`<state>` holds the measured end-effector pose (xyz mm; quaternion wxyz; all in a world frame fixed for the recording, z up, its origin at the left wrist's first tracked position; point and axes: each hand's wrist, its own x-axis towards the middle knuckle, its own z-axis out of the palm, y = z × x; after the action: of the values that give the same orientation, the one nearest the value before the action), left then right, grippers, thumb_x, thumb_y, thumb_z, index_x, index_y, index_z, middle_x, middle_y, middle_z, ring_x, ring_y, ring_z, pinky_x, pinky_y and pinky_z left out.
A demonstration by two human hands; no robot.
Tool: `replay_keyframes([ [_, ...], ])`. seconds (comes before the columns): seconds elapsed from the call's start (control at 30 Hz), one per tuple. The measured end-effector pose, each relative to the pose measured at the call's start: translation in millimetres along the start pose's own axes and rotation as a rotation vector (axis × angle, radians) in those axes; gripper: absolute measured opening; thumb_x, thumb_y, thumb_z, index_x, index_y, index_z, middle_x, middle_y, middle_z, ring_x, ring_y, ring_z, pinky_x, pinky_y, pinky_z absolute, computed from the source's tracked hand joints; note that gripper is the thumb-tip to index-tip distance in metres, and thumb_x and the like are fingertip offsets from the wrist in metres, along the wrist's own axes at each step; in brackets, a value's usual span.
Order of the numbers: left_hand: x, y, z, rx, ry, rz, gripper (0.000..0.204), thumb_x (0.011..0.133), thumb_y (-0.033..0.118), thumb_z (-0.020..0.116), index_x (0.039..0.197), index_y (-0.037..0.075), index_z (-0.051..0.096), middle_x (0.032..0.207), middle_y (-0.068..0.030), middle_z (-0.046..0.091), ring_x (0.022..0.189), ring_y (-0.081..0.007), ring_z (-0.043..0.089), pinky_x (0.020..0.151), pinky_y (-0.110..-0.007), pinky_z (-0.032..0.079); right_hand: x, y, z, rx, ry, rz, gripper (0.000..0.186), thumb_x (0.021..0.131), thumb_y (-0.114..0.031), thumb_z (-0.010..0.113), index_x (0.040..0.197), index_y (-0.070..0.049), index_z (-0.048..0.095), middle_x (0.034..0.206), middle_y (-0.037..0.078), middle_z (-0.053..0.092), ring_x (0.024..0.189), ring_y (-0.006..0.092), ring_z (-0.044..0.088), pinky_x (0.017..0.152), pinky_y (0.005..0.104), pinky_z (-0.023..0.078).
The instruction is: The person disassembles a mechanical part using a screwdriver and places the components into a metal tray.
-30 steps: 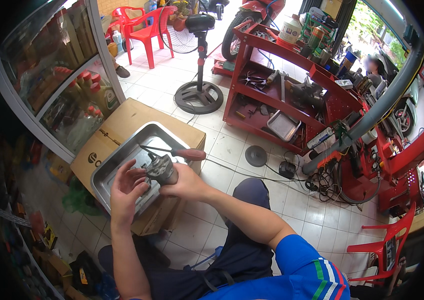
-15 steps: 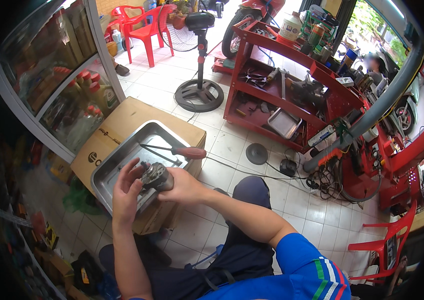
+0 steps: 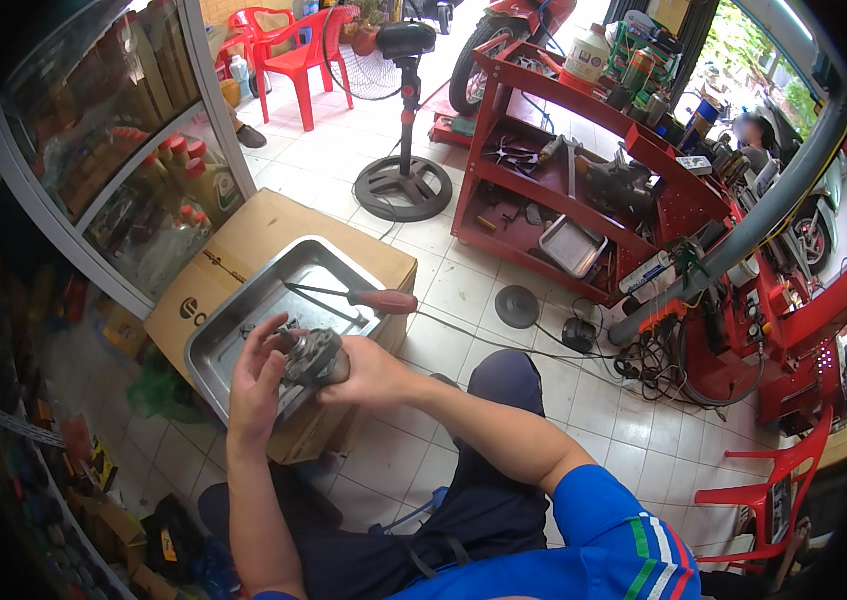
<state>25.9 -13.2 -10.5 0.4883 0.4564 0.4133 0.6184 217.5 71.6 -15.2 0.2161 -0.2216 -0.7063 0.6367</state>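
Observation:
My right hand (image 3: 374, 376) is closed around a grey cylindrical metal part (image 3: 317, 361), held tilted over a stainless tray (image 3: 200, 351). My left hand (image 3: 255, 383) is beside that part’s top end, fingers apart and slightly curled; whether a fingertip touches it is unclear. A screwdriver (image 3: 384, 301) with a red handle lies across the tray’s right side, along with another slender metal piece. The tray rests on a cardboard box (image 3: 174, 320); small items inside it are partly hidden by my hands.
A glass cabinet (image 3: 124, 120) is left, a pedestal fan (image 3: 404, 185) and red chair (image 3: 299, 70) ahead. A red tool cart (image 3: 504, 90) and grey pole (image 3: 724, 255) stand right, with cords (image 3: 644, 365) on the floor. A person (image 3: 756, 140) is beyond, far right.
The metal part has tipped so its top end shows more toward me. My left fingers have shifted slightly around that end. The view has moved a little.

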Motion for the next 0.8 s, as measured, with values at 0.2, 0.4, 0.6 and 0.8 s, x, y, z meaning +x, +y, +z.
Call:
replay_keyframes([
  [0.2,0.0,0.3,-9.0,-0.078,0.056,-0.02,0.06,0.099,0.029,0.07,0.148,0.002,0.047,0.122,-0.0119,0.066,0.115,-0.0167,0.061,0.104,-0.033,0.046,2.9,-1.1,-7.4,0.017,0.084,-0.007,0.048,0.074,-0.012,0.078,0.119,0.0,0.063,0.105,0.007,0.069,0.095,0.0153,0.065,0.086,0.0312,0.053],
  [0.4,-0.7,-3.4,-13.2,-0.068,0.016,-0.027,0.075,0.081,-0.002,0.079,0.148,0.001,0.046,0.122,-0.0112,0.066,0.114,-0.0153,0.061,0.1,-0.032,0.049,3.4,3.6,-6.6,0.12,0.085,-0.051,0.041,0.073,-0.015,0.076,0.109,0.001,0.063,0.089,0.006,0.067,0.08,0.0127,0.063,0.072,0.0304,0.052],
  [0.6,2.1,3.4,5.8,-0.074,-0.001,0.014,0.094,0.068,0.008,0.092,0.149,0.001,0.046,0.131,-0.0134,0.063,0.121,-0.0203,0.06,0.104,-0.036,0.05,-1.3,4.6,5.5,0.125,0.01,-0.039,0.04,0.073,-0.014,0.076,0.107,0.001,0.062,0.082,0.005,0.066,0.075,0.0133,0.063,0.07,0.0314,0.052],
  [0.8,-0.1,3.8,11.8,0.013,-0.041,-0.042,0.103,0.064,0.018,0.097,0.151,0.0,0.044,0.132,-0.0139,0.062,0.123,-0.0214,0.06,0.104,-0.035,0.05,-2.6,1.5,10.6,0.046,-0.008,-0.076,0.042,0.073,-0.015,0.076,0.108,0.002,0.062,0.086,0.009,0.067,0.079,0.0155,0.065,0.073,0.0326,0.054],
])
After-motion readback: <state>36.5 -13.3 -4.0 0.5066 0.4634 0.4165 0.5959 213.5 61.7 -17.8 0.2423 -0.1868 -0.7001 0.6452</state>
